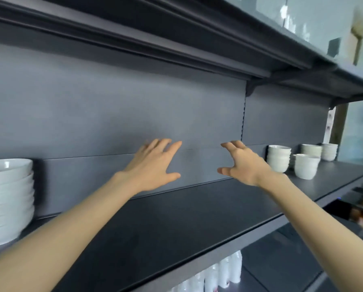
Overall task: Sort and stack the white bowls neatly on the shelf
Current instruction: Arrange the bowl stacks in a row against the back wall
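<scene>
head view: glossy white bowls (8,199) stacked on shelf (176,224).

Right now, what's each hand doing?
Left hand: open, fingers spread, holding nothing.
Right hand: open, fingers curled, holding nothing.

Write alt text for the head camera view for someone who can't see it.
Two bare hands, the left hand and right hand, reach open and empty over a dark shelf. A tall stack of wide white bowls stands at far left, and stacks of small white bowls stand at right.
</scene>
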### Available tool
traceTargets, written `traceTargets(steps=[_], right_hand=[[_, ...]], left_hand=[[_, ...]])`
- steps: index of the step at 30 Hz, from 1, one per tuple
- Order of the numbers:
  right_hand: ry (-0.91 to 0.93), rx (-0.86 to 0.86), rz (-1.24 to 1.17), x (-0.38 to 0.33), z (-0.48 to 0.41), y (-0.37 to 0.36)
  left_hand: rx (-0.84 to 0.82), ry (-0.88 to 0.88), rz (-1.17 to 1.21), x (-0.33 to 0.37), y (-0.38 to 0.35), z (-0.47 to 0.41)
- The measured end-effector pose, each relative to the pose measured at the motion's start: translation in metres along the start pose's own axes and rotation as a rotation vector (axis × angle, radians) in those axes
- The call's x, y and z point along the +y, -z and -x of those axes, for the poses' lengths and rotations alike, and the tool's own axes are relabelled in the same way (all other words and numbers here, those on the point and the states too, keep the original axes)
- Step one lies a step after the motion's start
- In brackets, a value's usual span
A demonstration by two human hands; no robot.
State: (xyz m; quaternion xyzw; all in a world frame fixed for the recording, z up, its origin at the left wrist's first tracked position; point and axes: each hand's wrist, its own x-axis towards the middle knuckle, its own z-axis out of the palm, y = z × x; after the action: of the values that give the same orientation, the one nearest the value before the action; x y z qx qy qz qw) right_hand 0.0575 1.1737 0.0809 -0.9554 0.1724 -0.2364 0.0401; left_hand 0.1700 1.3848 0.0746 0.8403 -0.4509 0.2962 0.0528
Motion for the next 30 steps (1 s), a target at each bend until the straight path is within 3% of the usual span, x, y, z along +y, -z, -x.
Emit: traceTargets(steps=[14,30], right_hand=[[-0.124,0.012,0.072,0.256,-0.002,0.041],[-0.267,-0.002,0.196,0.513,-0.108,0.028]], left_hand=[[-0.059,-0.119,0.079,0.189,-0.066,-0.163],[-0.025,-0.279,0.163,0.342,-0.201,-0.398]])
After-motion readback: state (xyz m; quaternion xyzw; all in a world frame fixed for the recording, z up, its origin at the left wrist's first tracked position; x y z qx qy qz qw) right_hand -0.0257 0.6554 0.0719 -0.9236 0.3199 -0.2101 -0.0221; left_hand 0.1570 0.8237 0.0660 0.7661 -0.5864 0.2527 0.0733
